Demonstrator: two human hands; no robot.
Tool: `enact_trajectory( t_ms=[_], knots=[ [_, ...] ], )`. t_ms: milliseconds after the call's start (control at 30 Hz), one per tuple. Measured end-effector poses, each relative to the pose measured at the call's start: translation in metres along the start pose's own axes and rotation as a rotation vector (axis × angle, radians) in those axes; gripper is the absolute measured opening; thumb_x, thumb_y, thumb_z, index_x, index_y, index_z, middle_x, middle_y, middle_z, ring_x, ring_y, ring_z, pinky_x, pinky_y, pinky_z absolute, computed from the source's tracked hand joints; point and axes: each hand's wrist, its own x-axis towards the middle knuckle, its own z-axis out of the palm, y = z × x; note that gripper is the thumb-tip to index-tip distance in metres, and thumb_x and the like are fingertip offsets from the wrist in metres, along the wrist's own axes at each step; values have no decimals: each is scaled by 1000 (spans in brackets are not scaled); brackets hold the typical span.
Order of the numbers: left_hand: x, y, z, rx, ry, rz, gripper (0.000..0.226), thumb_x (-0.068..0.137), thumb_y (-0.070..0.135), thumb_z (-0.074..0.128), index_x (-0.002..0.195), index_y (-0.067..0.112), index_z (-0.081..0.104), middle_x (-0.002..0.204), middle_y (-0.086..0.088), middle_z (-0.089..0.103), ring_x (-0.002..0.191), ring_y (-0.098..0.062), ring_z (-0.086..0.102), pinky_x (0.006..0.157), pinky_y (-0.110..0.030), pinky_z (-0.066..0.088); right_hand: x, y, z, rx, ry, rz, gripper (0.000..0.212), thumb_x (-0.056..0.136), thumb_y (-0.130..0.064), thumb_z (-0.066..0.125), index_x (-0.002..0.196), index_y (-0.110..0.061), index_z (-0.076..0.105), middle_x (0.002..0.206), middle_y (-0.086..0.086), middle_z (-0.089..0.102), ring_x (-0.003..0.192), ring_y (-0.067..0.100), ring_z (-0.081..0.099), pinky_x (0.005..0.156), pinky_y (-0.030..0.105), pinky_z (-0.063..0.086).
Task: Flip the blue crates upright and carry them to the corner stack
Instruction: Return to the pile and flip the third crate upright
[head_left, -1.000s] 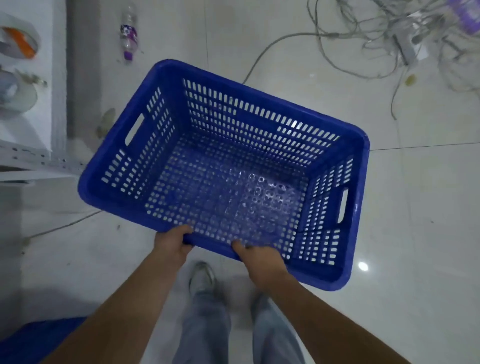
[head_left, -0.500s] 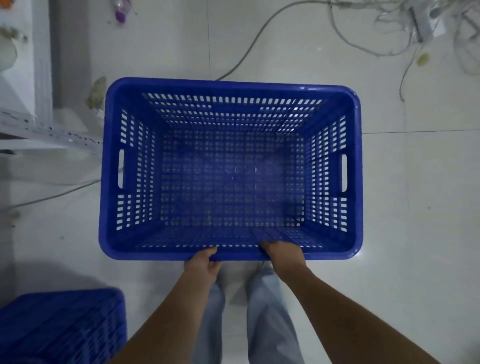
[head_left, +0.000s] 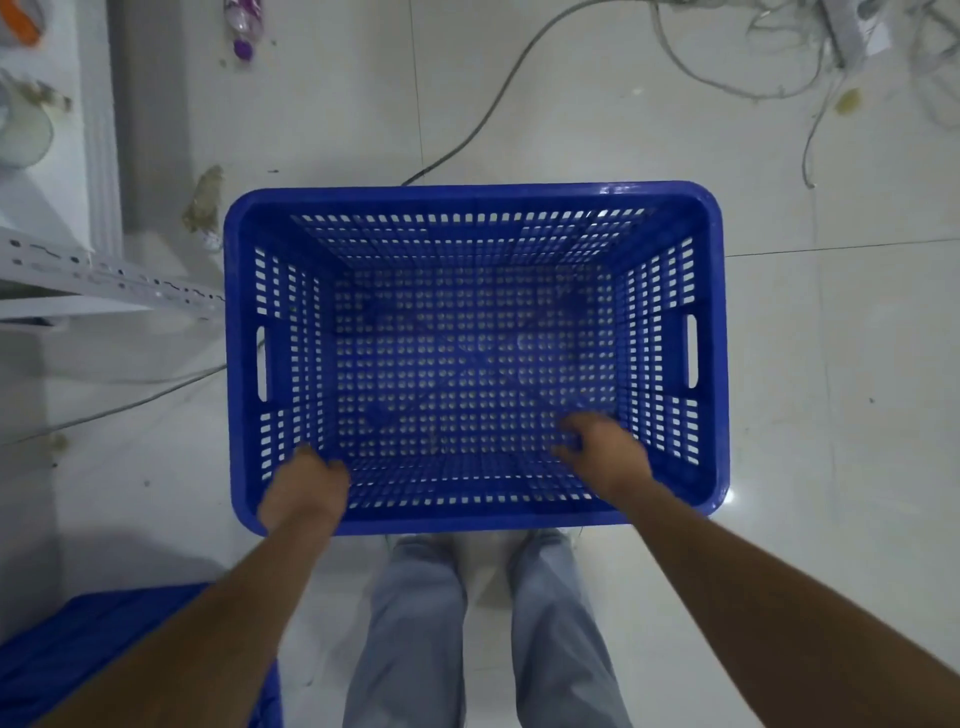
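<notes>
A blue slotted crate (head_left: 717, 343) stands upright on the pale tiled floor right in front of my feet, with its open top facing me and nothing inside. My left hand (head_left: 304, 491) hovers over the near left corner, fingers loosely curled and holding nothing. My right hand (head_left: 605, 449) is blurred above the near right part of the crate's inside, with its fingers apart and off the rim. A second blue crate (head_left: 104, 639) shows partly at the bottom left, behind my left forearm.
A white shelf unit (head_left: 57, 280) stands at the left, touching the crate's left side. Cables (head_left: 483, 114) trail over the floor behind the crate and at top right. A plastic bottle (head_left: 240, 26) lies at the top.
The crate swung from a tilted, carried position to level and now rests on the floor. Both hands left the middle of the near rim and moved apart over the crate's near corners.
</notes>
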Motion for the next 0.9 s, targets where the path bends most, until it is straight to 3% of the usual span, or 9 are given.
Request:
enact_trajectory(
  t_ms=[133,267,400,533,600,733,900],
  knots=[
    [53,6,-52,-45,231,52,49,92,34,46,125,-1,44,126,-24,54,112,-43,54,91,-52,47,27,12,-63,176,480,139,37,93,-19,56,128,-6,53,133,12,51,116,32,52,84,40,47],
    [90,18,-81,-156,193,6,58,92,34,52,133,-6,39,136,-28,47,121,-45,49,96,-54,45,46,34,-100,231,698,321,41,89,-15,53,127,-2,48,134,16,45,120,36,46,94,49,43],
    [110,21,-80,-398,-60,8,66,92,35,57,144,2,34,142,-21,48,121,-43,52,100,-52,45,56,60,-107,385,605,525,54,87,-13,55,138,-2,38,141,16,40,126,37,44,100,52,42],
    [133,10,-71,-553,-89,-44,70,85,35,65,143,7,37,138,-18,53,117,-42,56,96,-57,46,62,76,-93,558,491,573,51,87,-15,56,135,-5,41,130,17,53,111,37,56,80,40,46],
    [136,12,-69,-640,-79,-73,68,84,33,67,140,6,41,134,-15,56,113,-40,58,96,-58,46,68,81,-89,596,491,578,47,87,-15,58,131,-7,45,125,16,56,101,35,57,78,39,46],
    [143,17,-64,-760,-80,-144,54,89,26,64,135,2,49,86,-3,59,72,-20,54,93,-47,48,79,92,-91,688,466,621,42,84,-14,63,124,-5,54,109,17,62,94,34,61,88,47,52],
    [135,17,-71,-826,-120,-176,38,90,23,63,126,12,52,78,-1,53,65,-16,49,70,-37,53,75,95,-101,748,382,619,41,82,-13,69,119,-2,55,98,15,60,86,30,59,93,53,51]
  ],
)
